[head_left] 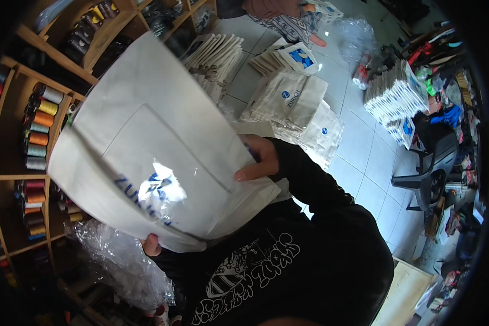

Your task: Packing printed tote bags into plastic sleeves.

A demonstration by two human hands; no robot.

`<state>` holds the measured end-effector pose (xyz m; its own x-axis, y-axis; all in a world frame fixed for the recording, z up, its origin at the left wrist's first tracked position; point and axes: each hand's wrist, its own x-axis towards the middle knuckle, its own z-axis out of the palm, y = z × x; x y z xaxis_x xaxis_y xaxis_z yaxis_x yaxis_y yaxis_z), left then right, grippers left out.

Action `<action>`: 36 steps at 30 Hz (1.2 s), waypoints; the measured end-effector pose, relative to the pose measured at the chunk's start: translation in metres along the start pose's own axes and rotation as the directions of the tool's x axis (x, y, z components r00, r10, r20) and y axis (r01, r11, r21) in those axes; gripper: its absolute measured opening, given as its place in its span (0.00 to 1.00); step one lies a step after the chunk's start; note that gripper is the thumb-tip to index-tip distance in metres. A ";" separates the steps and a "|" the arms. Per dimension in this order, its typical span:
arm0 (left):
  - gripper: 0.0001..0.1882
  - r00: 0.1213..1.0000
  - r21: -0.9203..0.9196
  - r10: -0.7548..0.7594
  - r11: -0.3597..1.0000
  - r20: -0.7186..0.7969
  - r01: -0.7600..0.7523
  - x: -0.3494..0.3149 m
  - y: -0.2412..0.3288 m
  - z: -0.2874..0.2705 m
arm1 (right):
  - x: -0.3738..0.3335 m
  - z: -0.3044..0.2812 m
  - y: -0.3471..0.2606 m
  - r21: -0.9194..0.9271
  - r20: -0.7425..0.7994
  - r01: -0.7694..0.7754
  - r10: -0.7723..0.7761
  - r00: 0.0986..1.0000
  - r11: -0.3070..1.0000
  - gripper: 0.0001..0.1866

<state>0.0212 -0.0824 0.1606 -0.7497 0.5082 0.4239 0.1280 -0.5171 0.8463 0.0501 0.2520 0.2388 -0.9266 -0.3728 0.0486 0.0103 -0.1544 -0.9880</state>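
A large cream-white fabric bag (152,103) with a blue logo and lettering spans the space before my chest, tilted. A bright glare on its lower part looks like shiny clear plastic over the cloth. My right hand (259,158) grips its right edge, thumb on the front face and the other fingers hidden behind. At the lower left edge, my left hand (152,245) pinches the bag; only part of that hand shows, and the rest is covered by the bag.
Crumpled clear plastic (122,261) lies at lower left beside a wooden shelf (53,205) of thread spools. Folded bags are stacked on the tiled floor (358,163), with a tall pile (394,95) farther right. A dark plastic chair (432,174) stands there. Another person's leg (288,24) shows at the top.
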 end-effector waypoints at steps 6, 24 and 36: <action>0.35 0.836 -0.144 -0.457 0.889 -0.303 0.434 0.045 -0.009 0.052 | -0.065 -0.028 0.007 0.062 -0.259 -0.265 0.272 0.927 0.962 0.27; 0.26 0.620 -0.023 -0.740 0.637 0.260 0.770 0.138 -0.084 0.117 | -0.182 -0.068 0.059 0.337 -0.656 0.032 0.210 0.725 0.941 0.25; 0.28 0.937 0.874 -0.273 0.482 0.220 -0.065 0.099 -0.190 0.089 | -0.496 -0.145 0.218 0.268 -0.949 -0.322 0.306 0.071 0.908 0.25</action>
<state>-0.0189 0.1274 0.0709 -0.5941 0.7687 0.2370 0.6778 0.3197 0.6621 0.4574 0.5360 -0.0216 -0.4193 0.7950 -0.4383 0.4087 -0.2657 -0.8731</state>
